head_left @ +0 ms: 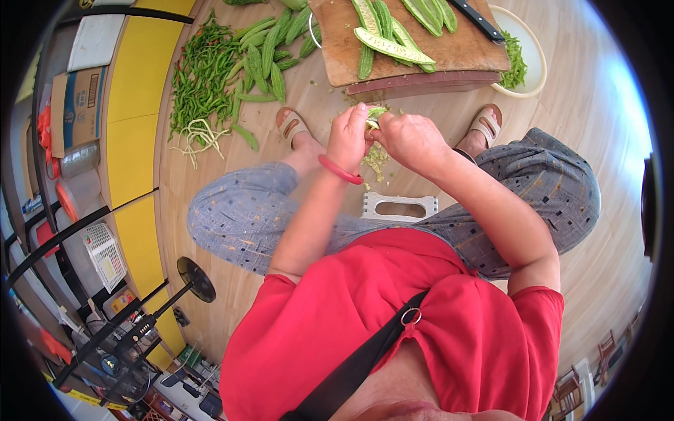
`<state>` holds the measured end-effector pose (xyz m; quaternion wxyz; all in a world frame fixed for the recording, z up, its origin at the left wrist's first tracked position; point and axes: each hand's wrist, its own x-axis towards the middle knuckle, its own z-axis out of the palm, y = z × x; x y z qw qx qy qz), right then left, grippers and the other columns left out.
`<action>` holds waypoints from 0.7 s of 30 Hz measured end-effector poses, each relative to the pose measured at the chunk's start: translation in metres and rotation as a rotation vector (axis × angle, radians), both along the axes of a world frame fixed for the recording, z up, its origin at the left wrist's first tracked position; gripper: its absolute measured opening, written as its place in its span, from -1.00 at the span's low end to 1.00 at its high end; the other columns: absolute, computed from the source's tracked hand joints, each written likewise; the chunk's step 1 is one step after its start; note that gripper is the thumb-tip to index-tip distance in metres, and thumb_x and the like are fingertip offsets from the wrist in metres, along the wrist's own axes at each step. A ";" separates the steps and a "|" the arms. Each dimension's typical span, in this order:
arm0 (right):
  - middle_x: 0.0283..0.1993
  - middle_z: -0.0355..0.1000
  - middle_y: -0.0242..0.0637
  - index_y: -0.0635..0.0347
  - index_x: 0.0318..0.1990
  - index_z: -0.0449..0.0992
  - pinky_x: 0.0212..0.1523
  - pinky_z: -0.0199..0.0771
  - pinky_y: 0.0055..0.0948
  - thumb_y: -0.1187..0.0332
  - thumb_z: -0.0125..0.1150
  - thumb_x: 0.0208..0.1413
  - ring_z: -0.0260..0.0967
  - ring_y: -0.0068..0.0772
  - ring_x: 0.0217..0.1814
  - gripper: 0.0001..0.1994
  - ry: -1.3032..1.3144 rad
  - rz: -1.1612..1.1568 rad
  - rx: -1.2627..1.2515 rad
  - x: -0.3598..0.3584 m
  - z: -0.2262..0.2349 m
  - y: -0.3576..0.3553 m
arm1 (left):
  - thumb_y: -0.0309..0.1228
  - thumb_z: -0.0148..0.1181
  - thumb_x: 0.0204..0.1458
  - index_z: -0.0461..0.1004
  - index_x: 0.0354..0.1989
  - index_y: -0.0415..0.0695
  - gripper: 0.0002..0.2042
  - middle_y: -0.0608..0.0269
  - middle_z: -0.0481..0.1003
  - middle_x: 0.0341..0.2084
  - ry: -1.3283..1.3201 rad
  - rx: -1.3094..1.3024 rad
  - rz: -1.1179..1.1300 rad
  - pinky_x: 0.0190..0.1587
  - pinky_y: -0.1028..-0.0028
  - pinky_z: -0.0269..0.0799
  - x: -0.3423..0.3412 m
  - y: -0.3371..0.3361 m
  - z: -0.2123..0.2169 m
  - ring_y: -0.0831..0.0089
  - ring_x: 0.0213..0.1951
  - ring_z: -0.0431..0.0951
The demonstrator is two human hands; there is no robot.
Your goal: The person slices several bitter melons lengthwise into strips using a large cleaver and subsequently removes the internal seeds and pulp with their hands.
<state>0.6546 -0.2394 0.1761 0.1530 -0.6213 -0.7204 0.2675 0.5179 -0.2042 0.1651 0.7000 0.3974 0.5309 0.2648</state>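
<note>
Between my hands is a bitter melon piece (377,112), green outside with a pale inner side, held above the floor near the board's front edge. My left hand (347,133), with a red bangle at the wrist, is closed round one side of it. My right hand (413,140) has its fingers curled against the other side; whether a small tool is in it is hidden. Pale scraps (375,165) lie on the floor beneath. Beyond my hands, split bitter melon halves (393,46) rest on a wooden chopping board (344,59).
A black-handled knife (477,19) lies at the board's right. Beside it stands a white basin (537,74) with sliced green pieces. Whole bitter melons (270,52) and a heap of green and red chillies (200,77) cover the floor at left. A small white stool (400,207) sits between my legs.
</note>
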 end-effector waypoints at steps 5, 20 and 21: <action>-0.65 0.38 -0.03 0.25 -0.49 0.37 -0.51 0.39 -0.13 0.18 0.07 0.02 0.40 0.00 -0.56 -0.72 -0.049 0.025 0.060 0.000 -0.006 -0.001 | -0.27 -0.16 0.14 0.44 -0.29 -0.19 -0.72 0.39 0.40 -0.55 0.005 -0.097 0.071 -0.60 0.66 0.18 0.003 -0.001 -0.001 0.66 -0.55 0.34; -0.53 0.40 0.00 0.26 -0.42 0.27 -0.44 0.37 -0.11 0.40 -0.10 0.01 0.41 0.01 -0.44 -0.89 0.010 -0.004 0.064 0.014 0.004 0.006 | -0.15 -0.20 0.15 0.40 -0.17 -0.09 -0.68 0.29 0.43 -0.54 -0.514 -0.392 0.115 -0.61 0.58 0.14 -0.025 0.030 -0.015 0.54 -0.60 0.33; -0.52 0.38 0.03 0.28 -0.44 0.24 -0.43 0.36 -0.10 0.42 -0.11 -0.01 0.39 0.04 -0.42 -0.89 0.054 -0.020 0.033 0.015 0.007 0.006 | -0.15 -0.20 0.15 0.40 -0.15 -0.09 -0.67 0.29 0.43 -0.54 -0.510 -0.399 0.107 -0.61 0.58 0.14 -0.025 0.030 -0.011 0.54 -0.59 0.33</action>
